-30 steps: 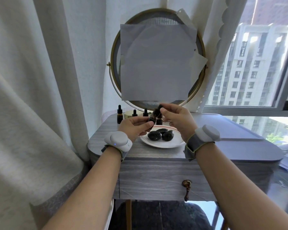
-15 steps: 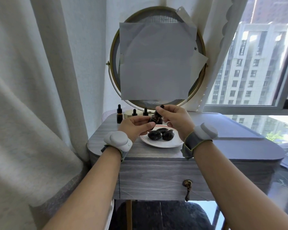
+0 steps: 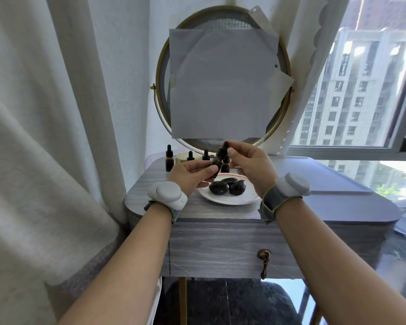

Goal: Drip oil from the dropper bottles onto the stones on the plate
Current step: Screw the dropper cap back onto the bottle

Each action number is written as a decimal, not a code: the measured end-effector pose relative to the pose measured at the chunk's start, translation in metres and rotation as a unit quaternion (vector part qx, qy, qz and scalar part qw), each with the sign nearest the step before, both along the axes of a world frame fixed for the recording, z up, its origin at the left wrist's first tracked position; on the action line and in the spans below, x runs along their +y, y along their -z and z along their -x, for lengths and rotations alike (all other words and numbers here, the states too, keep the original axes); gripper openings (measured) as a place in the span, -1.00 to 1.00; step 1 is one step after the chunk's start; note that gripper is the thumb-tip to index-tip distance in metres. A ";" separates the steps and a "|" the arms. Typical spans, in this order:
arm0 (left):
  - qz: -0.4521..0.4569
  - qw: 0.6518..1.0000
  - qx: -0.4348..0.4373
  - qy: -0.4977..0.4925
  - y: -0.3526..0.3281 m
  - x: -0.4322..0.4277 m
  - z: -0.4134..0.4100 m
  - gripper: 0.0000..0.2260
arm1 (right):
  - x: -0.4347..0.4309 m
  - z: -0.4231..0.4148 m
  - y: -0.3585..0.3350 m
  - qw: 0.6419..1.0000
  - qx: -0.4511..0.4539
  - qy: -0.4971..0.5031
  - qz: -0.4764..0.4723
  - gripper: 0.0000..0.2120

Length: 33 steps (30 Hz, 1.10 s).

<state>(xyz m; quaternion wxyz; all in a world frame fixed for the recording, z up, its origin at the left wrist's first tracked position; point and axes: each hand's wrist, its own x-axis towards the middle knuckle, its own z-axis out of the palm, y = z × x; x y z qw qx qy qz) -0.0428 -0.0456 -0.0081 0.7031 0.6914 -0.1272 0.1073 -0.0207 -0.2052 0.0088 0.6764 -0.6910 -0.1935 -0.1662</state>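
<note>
Slightly higher, dropper bottle [image 3: 216, 162], still pinched

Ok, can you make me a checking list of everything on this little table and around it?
Surface: grey wooden dressing table with one drawer.
Job's things: three dark stones lie on a white plate. One dropper bottle is held tilted, and spare bottles stand behind.
Clutter: a round mirror covered with paper sheets.
Grippers: the left hand holds the bottle's body. The right hand pinches its dropper top.
Cables: nothing seen.
Surroundings: pale curtain on the left. On the right, a window showing tall buildings.
</note>
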 end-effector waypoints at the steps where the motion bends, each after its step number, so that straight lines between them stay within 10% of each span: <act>1: 0.001 1.000 0.001 0.004 -0.001 0.000 0.000 -0.82 | 0.000 0.000 0.000 1.000 -0.005 -0.003 0.001 -0.77; 33: 0.014 0.999 -0.013 0.033 0.000 0.000 0.001 -0.78 | 0.000 0.002 -0.004 0.998 0.043 -0.042 -0.024 -0.75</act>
